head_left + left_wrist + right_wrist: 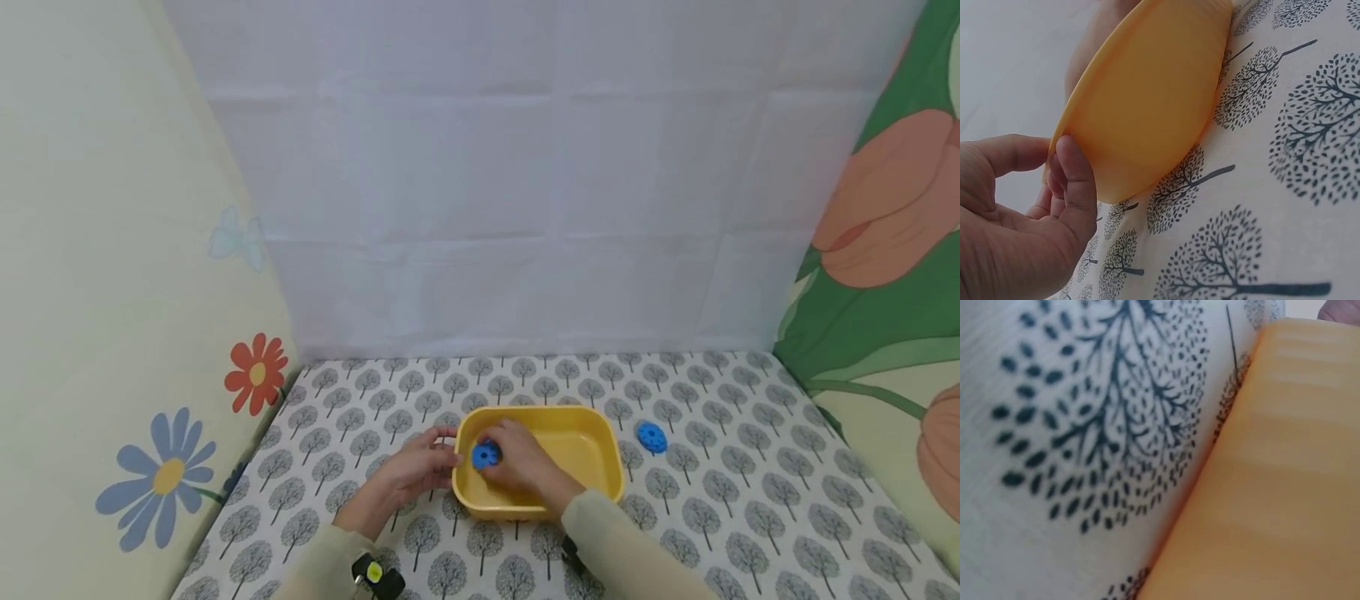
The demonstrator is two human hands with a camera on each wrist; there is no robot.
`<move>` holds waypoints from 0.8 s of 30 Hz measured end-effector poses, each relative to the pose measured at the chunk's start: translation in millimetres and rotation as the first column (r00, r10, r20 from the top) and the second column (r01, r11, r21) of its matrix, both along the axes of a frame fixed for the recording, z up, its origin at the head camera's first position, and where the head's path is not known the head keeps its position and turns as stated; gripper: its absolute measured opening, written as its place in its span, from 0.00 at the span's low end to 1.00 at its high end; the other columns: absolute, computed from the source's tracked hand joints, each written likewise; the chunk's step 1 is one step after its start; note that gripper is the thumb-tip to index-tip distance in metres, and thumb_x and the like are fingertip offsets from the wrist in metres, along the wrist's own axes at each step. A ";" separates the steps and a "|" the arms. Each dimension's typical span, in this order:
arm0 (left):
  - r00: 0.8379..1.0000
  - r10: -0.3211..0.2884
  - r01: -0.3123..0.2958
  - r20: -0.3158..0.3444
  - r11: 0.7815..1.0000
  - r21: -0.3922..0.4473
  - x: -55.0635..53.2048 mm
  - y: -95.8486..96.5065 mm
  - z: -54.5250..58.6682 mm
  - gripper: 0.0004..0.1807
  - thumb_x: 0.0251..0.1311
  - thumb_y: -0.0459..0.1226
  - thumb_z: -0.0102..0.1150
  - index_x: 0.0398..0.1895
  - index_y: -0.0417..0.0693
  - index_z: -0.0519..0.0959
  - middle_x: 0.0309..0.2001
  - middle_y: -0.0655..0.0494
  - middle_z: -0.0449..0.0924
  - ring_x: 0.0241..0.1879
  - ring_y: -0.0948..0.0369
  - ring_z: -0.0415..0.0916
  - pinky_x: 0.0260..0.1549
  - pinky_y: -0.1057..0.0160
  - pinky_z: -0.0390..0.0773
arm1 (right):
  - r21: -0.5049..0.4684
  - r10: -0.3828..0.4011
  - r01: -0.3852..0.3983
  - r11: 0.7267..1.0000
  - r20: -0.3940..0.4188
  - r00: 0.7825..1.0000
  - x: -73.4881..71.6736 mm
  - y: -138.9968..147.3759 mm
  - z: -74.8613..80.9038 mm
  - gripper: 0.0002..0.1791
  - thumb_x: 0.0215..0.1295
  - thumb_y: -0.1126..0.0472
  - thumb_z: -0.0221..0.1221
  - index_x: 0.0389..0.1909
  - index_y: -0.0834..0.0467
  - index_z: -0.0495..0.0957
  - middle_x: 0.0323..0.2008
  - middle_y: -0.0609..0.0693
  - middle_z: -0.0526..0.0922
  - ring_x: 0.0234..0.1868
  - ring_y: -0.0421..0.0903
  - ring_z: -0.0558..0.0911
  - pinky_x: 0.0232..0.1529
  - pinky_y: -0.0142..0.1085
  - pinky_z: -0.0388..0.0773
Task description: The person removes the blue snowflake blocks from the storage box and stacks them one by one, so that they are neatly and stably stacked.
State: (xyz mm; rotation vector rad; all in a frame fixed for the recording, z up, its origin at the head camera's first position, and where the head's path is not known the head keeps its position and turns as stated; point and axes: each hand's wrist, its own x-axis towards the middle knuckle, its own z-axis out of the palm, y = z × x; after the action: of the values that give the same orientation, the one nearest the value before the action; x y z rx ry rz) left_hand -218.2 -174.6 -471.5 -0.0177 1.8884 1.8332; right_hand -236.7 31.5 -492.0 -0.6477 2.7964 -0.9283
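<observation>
A yellow plastic basin (581, 454) with a rounded rim rests on the cloth. At its left end my left hand (416, 467) holds the rim; in the left wrist view the thumb meets the rim and the fingers (1075, 165) lie curled against the outer wall. My right hand (517, 454) reaches inside the basin and grips a small round blue piece (484, 455) with a dark centre and notched edge, near the left wall. The right wrist view shows mostly the basin's outer side (1285, 475), with the right hand's grip hidden.
Another blue notched piece (652, 437) lies on the table to the right of the basin. A white cloth printed with grey trees (701, 512) covers the table. Behind stands a white sheet (480, 208), with flower-patterned panels (168, 475) at the sides.
</observation>
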 end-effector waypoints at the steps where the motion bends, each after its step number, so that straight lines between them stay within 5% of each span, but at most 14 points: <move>1: 1.000 0.000 0.000 0.000 1.000 0.000 0.4 -0.4 0.0 0.30 0.65 0.29 0.57 0.68 0.38 0.60 0.44 0.45 0.78 0.38 0.56 0.79 0.36 0.61 0.82 | -0.012 0.001 -0.001 1.000 0.007 1.000 0.2 0.2 0.1 0.21 0.53 0.56 0.73 0.49 0.50 0.82 0.49 0.46 0.77 0.53 0.47 0.75 0.62 0.45 0.73; 11: 1.000 -0.009 0.009 -0.015 1.000 0.012 1.1 -1.0 0.5 0.30 0.66 0.29 0.57 0.68 0.38 0.59 0.44 0.46 0.77 0.39 0.55 0.79 0.37 0.59 0.82 | -0.048 0.005 -0.004 0.999 0.021 1.000 0.6 5.1 6.7 0.26 0.54 0.56 0.72 0.55 0.54 0.81 0.53 0.49 0.78 0.57 0.49 0.75 0.64 0.47 0.72; 24: 1.000 -0.001 0.001 -0.009 1.000 0.013 -2.9 -2.4 -1.6 0.30 0.64 0.28 0.57 0.67 0.37 0.60 0.46 0.44 0.77 0.38 0.56 0.78 0.37 0.60 0.81 | -0.146 -0.032 0.045 0.988 0.090 0.995 -1.3 18.9 15.1 0.25 0.56 0.58 0.73 0.56 0.56 0.81 0.48 0.49 0.77 0.47 0.45 0.76 0.54 0.44 0.77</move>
State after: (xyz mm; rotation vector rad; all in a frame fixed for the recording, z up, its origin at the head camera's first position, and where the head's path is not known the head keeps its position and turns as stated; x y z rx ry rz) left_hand -221.2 -177.0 -473.1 -0.0043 1.8818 1.8479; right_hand -238.0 50.4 -476.9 -0.5591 2.6915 -1.1508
